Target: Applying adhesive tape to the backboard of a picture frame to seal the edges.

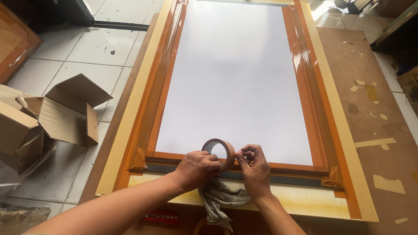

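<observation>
Tape roll (219,152) clamped by left hand (198,167); right hand (254,167) pinches tape end; rag (222,198) beneath.

Glossy brown plastic tape roll (219,152) is shining between both hands; beyond them a smooth matt white sheet (237,78) is lying in a glossy taped frame (307,87); below them, rumpled grey cloth (222,199).

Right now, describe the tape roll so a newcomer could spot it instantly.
Find the big white panel in its orange-taped frame. At the middle of its near edge, the tape roll stands on edge between the left hand and right hand. It is the only brown ring there; the grey rag below is crumpled cloth.
</observation>
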